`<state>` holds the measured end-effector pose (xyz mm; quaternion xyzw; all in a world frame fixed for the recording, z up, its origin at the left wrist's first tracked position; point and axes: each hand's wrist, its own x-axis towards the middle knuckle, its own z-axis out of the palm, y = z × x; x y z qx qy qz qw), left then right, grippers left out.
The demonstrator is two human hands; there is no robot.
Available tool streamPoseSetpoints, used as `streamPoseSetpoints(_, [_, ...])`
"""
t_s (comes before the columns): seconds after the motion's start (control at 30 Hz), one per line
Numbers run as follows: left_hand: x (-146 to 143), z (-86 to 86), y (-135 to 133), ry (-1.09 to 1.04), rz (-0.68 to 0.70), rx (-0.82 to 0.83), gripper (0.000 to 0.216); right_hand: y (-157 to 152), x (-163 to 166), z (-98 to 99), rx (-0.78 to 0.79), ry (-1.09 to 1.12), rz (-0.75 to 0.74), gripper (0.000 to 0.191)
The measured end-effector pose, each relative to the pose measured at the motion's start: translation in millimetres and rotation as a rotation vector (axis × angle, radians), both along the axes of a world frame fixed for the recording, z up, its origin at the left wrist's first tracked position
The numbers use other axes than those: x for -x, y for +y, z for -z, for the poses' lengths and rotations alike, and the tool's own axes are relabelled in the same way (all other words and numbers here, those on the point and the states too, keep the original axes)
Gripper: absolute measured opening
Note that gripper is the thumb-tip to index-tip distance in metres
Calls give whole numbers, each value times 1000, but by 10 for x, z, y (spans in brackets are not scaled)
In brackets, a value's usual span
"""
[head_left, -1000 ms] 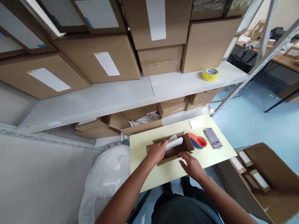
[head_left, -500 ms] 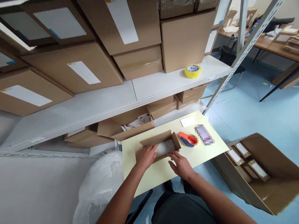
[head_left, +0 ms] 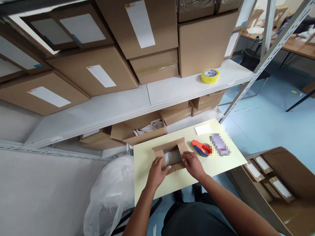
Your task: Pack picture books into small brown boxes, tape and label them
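Open box (head_left: 169, 146) on the table (head_left: 145, 186)
Left hand (head_left: 156, 171) spread at the left flap (head_left: 159, 153), right hand (head_left: 193, 164) curled over the right flap (head_left: 182, 147), grip unclear; print on tape roll (head_left: 209, 79) unreadable.

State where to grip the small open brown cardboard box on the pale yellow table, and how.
Grip the box low on its two short end walls, left hand from the left, right hand from the right. Those ends face each other, so a two-sided squeeze should hold; the open top's flaps would probably bend.
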<state>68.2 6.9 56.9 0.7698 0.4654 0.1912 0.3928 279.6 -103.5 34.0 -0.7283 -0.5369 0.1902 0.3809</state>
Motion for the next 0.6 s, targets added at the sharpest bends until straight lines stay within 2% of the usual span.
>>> streamPoseSetpoints(0.1, [103,-20,-4,-25,75,86,42,-78,-31,-36,15,-42,-106,30])
streamPoseSetpoints(0.23, [313,-50,7,8,215,168,59,-146,-227,-53,21,-26,-408,56])
streamPoseSetpoints(0.3, [379,-38,4,38,250,154,46,-147,-302,-44,49,-3,-456,44])
streamPoseSetpoints(0.37, [421,-3,-5,49,242,133,25,-137,-319,-33,121,31,-374,25])
streamPoseSetpoints(0.43, [459,52,-20,51,216,110,21,-135,-280,-24,202,76,-254,16])
streamPoseSetpoints(0.53, [519,164,-64,51,162,37,25,-164,-168,-2,230,84,-140,24])
streamPoseSetpoints(0.6, [537,244,-106,43,73,-44,20,-181,-101,27,200,15,-90,37])
